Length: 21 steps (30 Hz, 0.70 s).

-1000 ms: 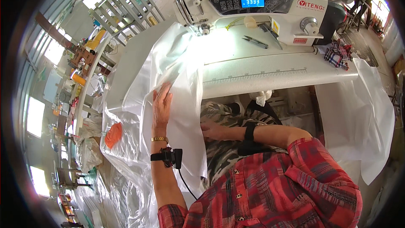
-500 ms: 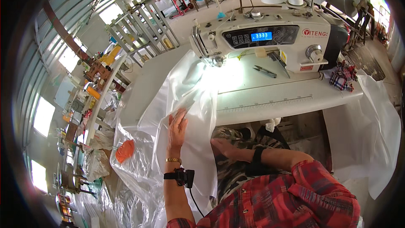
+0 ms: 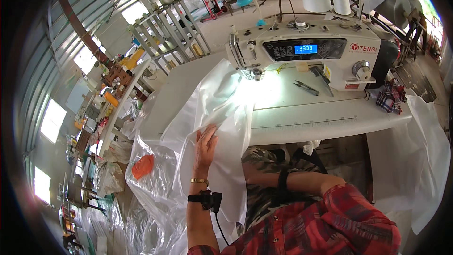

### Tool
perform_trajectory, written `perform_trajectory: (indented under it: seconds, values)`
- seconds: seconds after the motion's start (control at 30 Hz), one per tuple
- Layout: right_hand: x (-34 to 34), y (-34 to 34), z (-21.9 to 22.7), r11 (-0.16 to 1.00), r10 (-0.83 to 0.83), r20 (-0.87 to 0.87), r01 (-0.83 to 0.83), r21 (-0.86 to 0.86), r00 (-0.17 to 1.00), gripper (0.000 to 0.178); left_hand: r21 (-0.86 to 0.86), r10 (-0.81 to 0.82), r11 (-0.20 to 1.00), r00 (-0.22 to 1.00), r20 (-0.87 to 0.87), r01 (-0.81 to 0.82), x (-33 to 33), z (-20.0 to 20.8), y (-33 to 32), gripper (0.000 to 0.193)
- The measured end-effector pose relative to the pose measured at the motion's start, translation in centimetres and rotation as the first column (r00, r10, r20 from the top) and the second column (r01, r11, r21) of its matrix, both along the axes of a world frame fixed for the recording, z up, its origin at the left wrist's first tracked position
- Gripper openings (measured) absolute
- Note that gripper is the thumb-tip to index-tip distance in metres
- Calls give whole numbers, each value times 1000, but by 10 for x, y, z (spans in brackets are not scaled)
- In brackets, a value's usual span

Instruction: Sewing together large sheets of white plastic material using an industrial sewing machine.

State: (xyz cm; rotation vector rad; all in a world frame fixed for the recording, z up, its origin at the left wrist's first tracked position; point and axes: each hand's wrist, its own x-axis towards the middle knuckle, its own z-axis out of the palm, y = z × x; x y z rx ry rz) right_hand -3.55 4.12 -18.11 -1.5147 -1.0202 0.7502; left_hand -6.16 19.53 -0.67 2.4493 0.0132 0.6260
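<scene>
From where I stand, the right hand (image 3: 255, 175) is the hard one to see: its fingers slip out of sight at the sheet's edge, so I can't tell how far open they are or whether they hold anything. The lamp's glare washes out the spot beneath the needle, and the lower end of the sheet (image 3: 229, 172) gets lost among crumpled clear plastic (image 3: 158, 189).

The sheet is white, thin and slightly glossy, rippling in long soft folds; it runs from beside the needle of the sewing machine (image 3: 339, 73), across the left part of the smooth pale surface (image 3: 283, 111), and drops over the front edge near the lap. Slim dark snips (image 3: 306, 88) lie right of the glare, and a rumpled checked cloth (image 3: 391, 97) sits at the far right.

The left hand (image 3: 205, 147) lies palm down on the sheet, fingers straight, nearly together, pointing toward the machine, gripping nothing. The right forearm crosses the lap, elbow bent.
</scene>
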Motion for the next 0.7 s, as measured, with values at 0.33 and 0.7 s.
perform_trajectory:
  seconds: [0.33, 0.7]
  values:
    - [-11, 2, 31, 976, -218, -43, 218, -6, 975, 52, -2, 10, 1000, 1000, 25, -10, -2, 1, -6, 32]
    - [-7, 12, -7, 979, -198, -320, 200, -27, 926, 51, 45, -4, 999, 996, 87, 0, 5, -13, 7, 32]
